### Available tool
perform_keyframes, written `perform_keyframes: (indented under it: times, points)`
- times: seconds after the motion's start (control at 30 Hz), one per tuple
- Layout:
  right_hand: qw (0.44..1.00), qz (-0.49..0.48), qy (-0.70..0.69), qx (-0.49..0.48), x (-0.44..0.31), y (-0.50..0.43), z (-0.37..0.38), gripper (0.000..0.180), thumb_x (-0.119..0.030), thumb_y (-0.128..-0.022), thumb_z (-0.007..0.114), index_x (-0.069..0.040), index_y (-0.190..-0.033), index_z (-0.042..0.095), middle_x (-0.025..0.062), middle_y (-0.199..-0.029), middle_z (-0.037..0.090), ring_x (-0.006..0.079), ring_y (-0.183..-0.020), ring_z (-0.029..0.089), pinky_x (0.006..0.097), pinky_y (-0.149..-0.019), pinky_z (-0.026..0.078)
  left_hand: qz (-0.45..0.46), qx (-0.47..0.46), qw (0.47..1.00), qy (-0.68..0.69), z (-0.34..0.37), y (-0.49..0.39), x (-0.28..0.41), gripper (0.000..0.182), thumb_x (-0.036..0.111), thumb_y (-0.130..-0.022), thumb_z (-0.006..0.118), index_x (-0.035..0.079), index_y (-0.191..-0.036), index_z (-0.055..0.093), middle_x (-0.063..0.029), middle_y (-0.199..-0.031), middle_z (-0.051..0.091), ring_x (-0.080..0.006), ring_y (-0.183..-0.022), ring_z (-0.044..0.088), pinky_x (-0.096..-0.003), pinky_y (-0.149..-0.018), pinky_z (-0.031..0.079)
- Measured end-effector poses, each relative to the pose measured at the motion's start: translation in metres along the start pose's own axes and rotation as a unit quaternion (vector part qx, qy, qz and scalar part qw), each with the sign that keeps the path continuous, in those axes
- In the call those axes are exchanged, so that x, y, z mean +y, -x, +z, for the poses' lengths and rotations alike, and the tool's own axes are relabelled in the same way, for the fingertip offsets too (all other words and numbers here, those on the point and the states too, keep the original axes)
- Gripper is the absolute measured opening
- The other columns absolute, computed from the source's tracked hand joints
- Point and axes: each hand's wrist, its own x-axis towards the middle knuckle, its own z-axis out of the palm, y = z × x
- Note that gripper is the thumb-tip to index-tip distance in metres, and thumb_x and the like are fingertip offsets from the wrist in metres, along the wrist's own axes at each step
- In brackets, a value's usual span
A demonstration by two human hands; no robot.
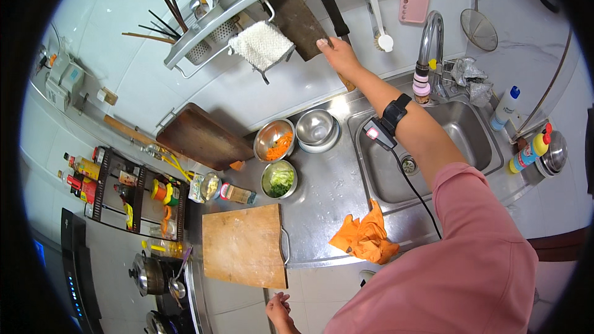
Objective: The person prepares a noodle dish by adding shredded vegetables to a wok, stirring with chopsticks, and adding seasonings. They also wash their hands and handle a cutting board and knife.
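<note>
My right hand (pixel 342 58) reaches up to the wall rack, its thumb on the lower part of a dark cleaver blade (pixel 297 21). The fingers behind the blade are hidden, and a wooden handle end (pixel 346 83) shows below the hand. The blade's top is at the rack's rail, beside a white cloth (pixel 263 45). Low in the picture, my left hand (pixel 280 308) is empty, with loosely curled fingers, just off the near edge of a wooden cutting board (pixel 243 247). Beyond the board stand steel bowls of carrot pieces (pixel 279 146) and chopped greens (pixel 280 180).
Right of the board lie an orange cloth (pixel 366 236) and the sink (pixel 385 181) with its faucet (pixel 431 41). A black-handled utensil (pixel 333 9) and a brush (pixel 378 18) hang by the cleaver. A dark board (pixel 199 137) leans on the wall; pots (pixel 147 273) stand left.
</note>
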Motion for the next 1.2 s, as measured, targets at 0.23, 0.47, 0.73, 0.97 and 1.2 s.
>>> perform_keyframes:
  times: [0.23,0.47,0.73,0.97,1.2]
  points:
    - [0.991,0.046,-0.116,-0.055,0.016,-0.019,0.015,0.038,-0.039,-0.088,0.054,-0.004,-0.074,0.05,0.0037,-0.061,0.05,0.0136,-0.053,0.045,0.0305,-0.051,0.038,-0.025,0.004,1.0,0.011,0.012,0.014,-0.001,0.028,0.023,-0.089,0.053,-0.004,-0.088,0.059,-0.012,-0.069,0.064,-0.0062,-0.043,0.042,-0.018,-0.036,0.028]
    - [0.973,0.094,-0.155,-0.146,0.021,-0.033,0.023,0.028,-0.035,-0.09,0.055,-0.008,-0.082,0.05,-0.0041,-0.066,0.042,0.0059,-0.057,0.038,0.0212,-0.051,0.033,-0.029,0.02,0.999,-0.004,0.023,0.029,-0.007,0.027,0.026,-0.089,0.052,0.0,-0.086,0.059,-0.0091,-0.067,0.061,-0.0047,-0.042,0.039,-0.0185,-0.035,0.026]
    - [0.943,0.097,-0.291,-0.131,0.016,-0.027,0.026,0.025,-0.031,-0.089,0.056,-0.009,-0.08,0.049,-0.0043,-0.067,0.042,0.0062,-0.057,0.039,0.0218,-0.052,0.033,-0.044,0.032,0.998,0.007,0.036,0.041,-0.014,0.027,0.025,-0.09,0.051,0.0,-0.087,0.059,-0.0083,-0.067,0.061,-0.005,-0.043,0.039,-0.0185,-0.036,0.026]
    - [0.943,0.099,-0.281,-0.15,0.032,-0.027,0.027,0.028,-0.034,-0.088,0.056,-0.008,-0.079,0.05,-0.0019,-0.065,0.044,0.0089,-0.057,0.041,0.0253,-0.052,0.035,-0.038,0.039,0.998,0.015,0.044,0.044,-0.013,0.028,0.023,-0.089,0.052,-0.004,-0.09,0.061,-0.0122,-0.07,0.064,-0.0062,-0.043,0.041,-0.0187,-0.037,0.028]
    - [0.994,0.064,0.092,0.016,0.05,-0.002,0.039,0.049,-0.042,-0.084,0.056,0.002,-0.104,0.054,0.0201,-0.092,0.062,0.037,-0.09,0.058,0.0425,-0.083,0.044,-0.011,0.048,0.997,-0.051,0.028,0.027,-0.028,0.027,0.024,-0.087,0.053,0.001,-0.078,0.064,-0.0064,-0.071,0.063,-0.0054,-0.048,0.042,-0.0214,-0.044,0.033]
